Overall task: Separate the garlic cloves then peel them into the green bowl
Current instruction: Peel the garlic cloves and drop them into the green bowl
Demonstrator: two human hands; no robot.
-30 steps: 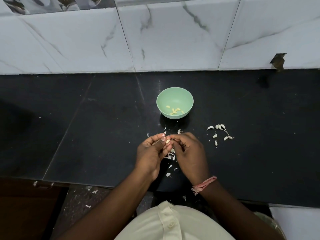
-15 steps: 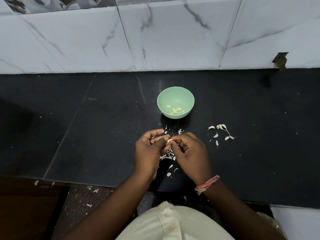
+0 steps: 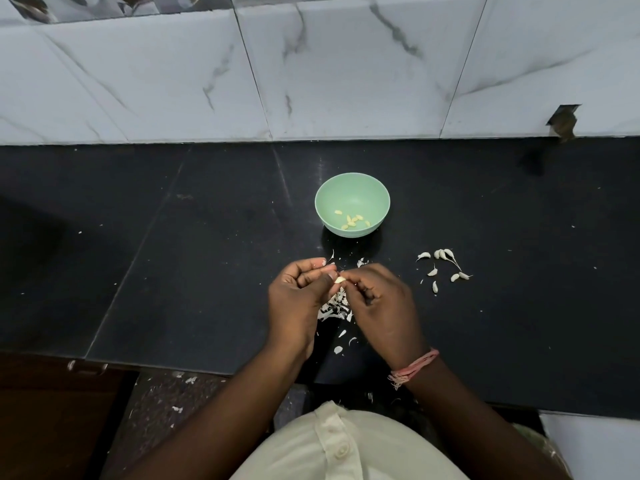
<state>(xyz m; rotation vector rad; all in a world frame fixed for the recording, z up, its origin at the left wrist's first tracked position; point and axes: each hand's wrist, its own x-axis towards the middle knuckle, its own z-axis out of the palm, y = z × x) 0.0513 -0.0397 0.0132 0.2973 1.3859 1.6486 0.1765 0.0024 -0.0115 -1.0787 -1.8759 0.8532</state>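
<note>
A small pale garlic clove is pinched between the thumb and fingers of my left hand. My right hand meets it from the right, its fingertips pinching at the clove. The green bowl stands just beyond my hands on the black counter and holds several peeled yellowish cloves. Several unpeeled white cloves lie scattered to the right of my hands. A heap of white garlic skins lies on the counter under and between my hands.
The black stone counter runs wide to both sides and ends at a marble-tiled wall behind the bowl. Its front edge is close to my body. Bits of skin lie on the floor below.
Both hands stay together on the clove; the fingers have shifted slightly and a bit more of the clove shows. Bowl and loose cloves have not moved.
</note>
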